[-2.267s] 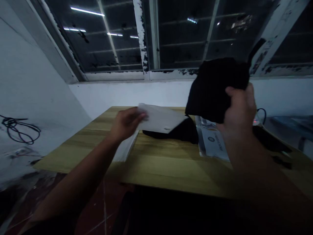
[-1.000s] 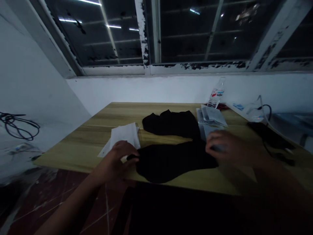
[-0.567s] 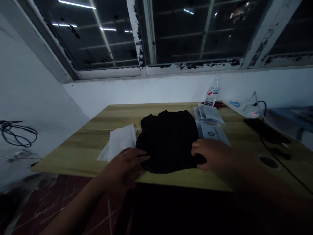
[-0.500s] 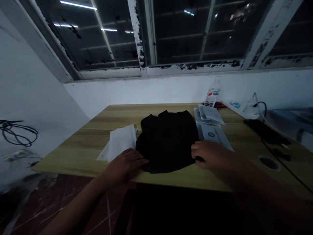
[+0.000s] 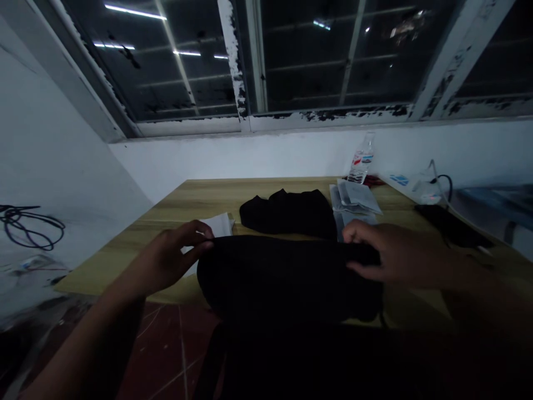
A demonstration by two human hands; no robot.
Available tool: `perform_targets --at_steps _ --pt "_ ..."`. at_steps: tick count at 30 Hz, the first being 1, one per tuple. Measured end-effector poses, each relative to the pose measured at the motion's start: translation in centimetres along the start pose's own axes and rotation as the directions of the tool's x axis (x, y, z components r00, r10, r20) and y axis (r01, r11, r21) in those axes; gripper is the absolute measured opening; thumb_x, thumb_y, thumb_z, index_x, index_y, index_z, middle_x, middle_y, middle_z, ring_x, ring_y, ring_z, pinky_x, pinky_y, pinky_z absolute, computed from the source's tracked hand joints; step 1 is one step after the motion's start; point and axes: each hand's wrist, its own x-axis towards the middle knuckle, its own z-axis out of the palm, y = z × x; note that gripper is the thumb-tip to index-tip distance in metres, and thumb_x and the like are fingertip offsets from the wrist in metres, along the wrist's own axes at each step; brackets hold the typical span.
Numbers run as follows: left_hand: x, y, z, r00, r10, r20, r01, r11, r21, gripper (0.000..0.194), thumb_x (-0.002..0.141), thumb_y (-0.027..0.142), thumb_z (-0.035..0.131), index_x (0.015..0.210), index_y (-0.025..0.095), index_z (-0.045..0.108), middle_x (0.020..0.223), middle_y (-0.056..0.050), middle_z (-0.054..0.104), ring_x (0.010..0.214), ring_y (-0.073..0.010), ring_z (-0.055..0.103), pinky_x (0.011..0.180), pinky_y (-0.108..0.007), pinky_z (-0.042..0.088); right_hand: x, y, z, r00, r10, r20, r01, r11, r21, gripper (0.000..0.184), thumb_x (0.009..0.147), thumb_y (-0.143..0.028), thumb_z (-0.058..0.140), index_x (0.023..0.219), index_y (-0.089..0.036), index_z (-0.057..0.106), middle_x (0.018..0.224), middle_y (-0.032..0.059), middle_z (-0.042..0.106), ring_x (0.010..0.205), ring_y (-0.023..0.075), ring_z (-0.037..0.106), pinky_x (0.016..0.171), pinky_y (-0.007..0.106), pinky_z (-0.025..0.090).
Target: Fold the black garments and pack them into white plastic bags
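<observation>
- Black cloth (image 5: 287, 278): over near edge of desk (image 5: 125, 250); its lower part is lost in darkness.
- Left hand (image 5: 179, 250): grip pinches upper corner.
- Right hand (image 5: 383, 258): grip holds other end, hiding grey packets (image 5: 360, 194) partly.

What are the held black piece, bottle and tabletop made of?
Black piece: likely matte fabric; soft draped outline, no shine, weave not readable.
Bottle: clear, glossy, probably thin plastic; see-through with pale highlights.
Tabletop: wood or wood-look laminate, low sheen; streaky grain shows, core can't be told.
</observation>
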Motion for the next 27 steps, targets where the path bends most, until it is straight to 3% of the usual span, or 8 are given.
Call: perform_targets --at_steps 6,9,12,14,16,19,23,27 --pt "5.9 -1.9 0.0 0.999 -0.032 -0.039 0.033 0.999 0.021 0.031 0.091 0.051 0.057 0.088 0.021 0.067 0.076 -0.004 0.071 0.067 -0.0198 0.065 0.062 -0.031 0.051 4.1 2.5 -1.4 0.950 -0.106 -0.293 0.058 0.984 -0.168 0.020 0.090 -0.034 0.061 0.103 -0.028 0.076 0.098 0.0026 0.079 0.083 0.0228 0.072 0.073 0.035 0.051" --pt "10.5 -2.1 -0.6 0.973 -0.059 -0.225 0.055 0.998 -0.026 0.025 0.086 0.045 0.060 0.088 0.021 0.066 0.072 -0.003 0.068 0.066 -0.0198 0.063 0.062 -0.031 0.050 8.1 3.8 -3.8 0.755 0.092 -0.649 -0.085 0.996 0.042 0.021 0.085 -0.038 0.070 0.098 -0.026 0.080 0.087 0.0012 0.079 0.076 0.0226 0.071 0.072 0.037 0.054" --pt "15.2 -1.0 -1.9 0.846 0.038 -0.533 -0.033 0.999 0.019 0.014 0.084 0.033 0.062 0.092 0.021 0.063 0.082 -0.003 0.070 0.075 -0.0195 0.065 0.076 -0.033 0.054 12.1 4.6 -6.6 0.501 0.214 -0.838 0.013 0.967 0.254 0.025 0.085 -0.039 0.075 0.101 -0.021 0.078 0.085 0.0032 0.077 0.079 0.0221 0.069 0.078 0.039 0.054" --pt "17.4 -0.3 -2.6 0.760 0.181 -0.624 -0.131 0.983 0.125 0.011 0.085 0.028 0.062 0.094 0.021 0.062 0.096 -0.005 0.071 0.089 -0.0214 0.066 0.089 -0.036 0.054 13.7 5.0 -7.8 0.471 0.185 -0.862 0.181 0.937 0.300 0.025 0.087 -0.041 0.074 0.103 -0.021 0.075 0.096 0.0043 0.077 0.090 0.0208 0.067 0.088 0.040 0.053" --pt "18.5 -0.5 -2.5 0.732 0.270 -0.625 -0.196 0.963 0.186 0.012 0.088 0.028 0.061 0.097 0.021 0.062 0.108 -0.007 0.071 0.104 -0.0233 0.066 0.100 -0.038 0.051 14.0 5.8 -7.8 0.507 0.137 -0.851 0.294 0.901 0.320 0.025 0.087 -0.041 0.075 0.103 -0.022 0.073 0.105 0.0046 0.077 0.099 0.0201 0.066 0.096 0.040 0.052" --pt "18.0 -3.0 -0.4 0.825 0.285 -0.487 -0.241 0.959 0.151 0.019 0.093 0.037 0.056 0.100 0.020 0.061 0.115 -0.009 0.072 0.114 -0.0233 0.065 0.106 -0.038 0.048 12.4 7.6 -5.3 0.666 0.132 -0.734 0.246 0.890 0.384 0.029 0.083 -0.044 0.076 0.100 -0.021 0.073 0.103 0.0048 0.076 0.098 0.0210 0.068 0.092 0.041 0.054" --pt "15.3 -8.2 4.9 0.944 0.327 0.050 -0.328 0.944 0.026 0.032 0.096 0.047 0.051 0.092 0.019 0.064 0.092 -0.009 0.075 0.086 -0.0196 0.070 0.085 -0.032 0.054 9.5 10.1 0.0 0.966 0.078 -0.246 0.015 0.935 0.353 0.033 0.082 -0.050 0.072 0.098 -0.021 0.075 0.101 0.0059 0.077 0.095 0.0225 0.071 0.088 0.041 0.056" --pt "14.5 -9.8 8.0 0.886 0.339 0.318 -0.352 0.936 -0.015 0.034 0.092 0.050 0.058 0.102 0.019 0.068 0.103 -0.010 0.077 0.094 -0.0212 0.071 0.088 -0.032 0.053 8.9 11.6 2.5 0.998 -0.002 0.069 -0.007 0.991 0.134 0.027 0.095 -0.045 0.059 0.101 -0.025 0.076 0.102 0.0033 0.079 0.095 0.0201 0.073 0.088 0.034 0.056"
